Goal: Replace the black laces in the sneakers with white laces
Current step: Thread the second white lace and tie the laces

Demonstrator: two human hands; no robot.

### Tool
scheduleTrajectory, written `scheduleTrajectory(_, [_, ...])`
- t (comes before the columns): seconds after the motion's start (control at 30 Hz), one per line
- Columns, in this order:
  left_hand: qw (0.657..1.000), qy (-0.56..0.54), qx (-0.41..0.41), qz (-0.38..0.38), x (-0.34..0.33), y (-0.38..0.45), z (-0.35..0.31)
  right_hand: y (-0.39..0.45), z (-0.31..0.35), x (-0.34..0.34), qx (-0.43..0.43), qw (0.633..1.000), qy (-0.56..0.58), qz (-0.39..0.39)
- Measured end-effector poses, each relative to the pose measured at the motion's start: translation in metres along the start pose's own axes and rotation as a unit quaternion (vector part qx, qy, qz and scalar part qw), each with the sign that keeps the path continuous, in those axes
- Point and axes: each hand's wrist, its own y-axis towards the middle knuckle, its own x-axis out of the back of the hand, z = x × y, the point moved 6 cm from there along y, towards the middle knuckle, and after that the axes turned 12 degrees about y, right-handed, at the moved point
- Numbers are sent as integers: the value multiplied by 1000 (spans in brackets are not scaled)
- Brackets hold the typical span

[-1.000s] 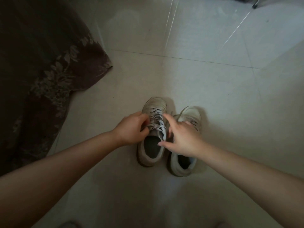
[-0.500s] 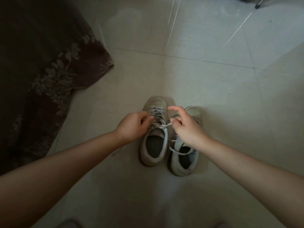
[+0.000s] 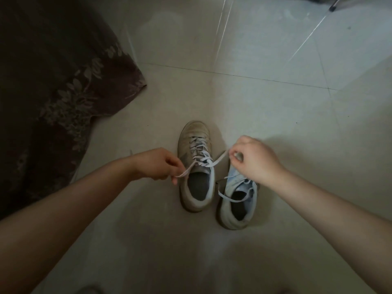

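Note:
Two pale sneakers stand side by side on the tiled floor, toes pointing away from me. The left sneaker (image 3: 195, 166) carries a white lace (image 3: 201, 153) crossed at its top eyelets. My left hand (image 3: 159, 164) pinches one end of that lace, drawn out to the left. My right hand (image 3: 254, 160) pinches the other end, pulled out to the right above the right sneaker (image 3: 237, 200). The right sneaker's white lace lies loose over its opening, and its toe is hidden under my right hand.
A dark floral cloth (image 3: 53, 92) covers the floor on the left, its corner reaching toward the sneakers. Pale tiles (image 3: 275, 102) spread ahead and to the right. A dark object (image 3: 333, 7) sits at the far top right.
Both hands have moved apart from the left sneaker's tongue, drawing the two lace ends out sideways so the crossing tightens. The right hand has moved right, uncovering the right sneaker's opening.

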Motion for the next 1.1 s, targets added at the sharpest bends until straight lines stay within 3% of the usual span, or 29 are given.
scheduleTrajectory(0.07, [992,-114,-20,41,-8,0,-11,3,8,0,26,993,30,-113])
scheduleTrajectory(0.13, [980,-193,-40,-6,-10,4,-19,10,15,3,5,977,136,-163])
scheduleTrajectory(0.23, [962,-185,-41,-195,2,6,-20,20,23,-8,-72,955,277,-78])
scheduleTrajectory(0.3, [944,-197,-59,-258,4,6,-23,22,32,-18,-92,945,313,11])
scheduleTrajectory(0.47, [949,-225,-153,-158,-8,10,-33,22,39,-31,-143,951,252,108])
scheduleTrajectory(0.63, [966,-51,-113,-227,4,10,-27,25,38,-25,-110,960,240,89])
scheduleTrajectory(0.77, [963,-26,-119,-238,8,8,-21,22,32,-20,-106,945,290,104])
scheduleTrajectory(0.97, [973,-155,-135,-103,-12,5,-36,26,41,-19,-101,927,358,44])
scheduleTrajectory(1.1, [950,-252,-107,-152,-8,5,-32,23,32,-7,-110,918,382,-11])
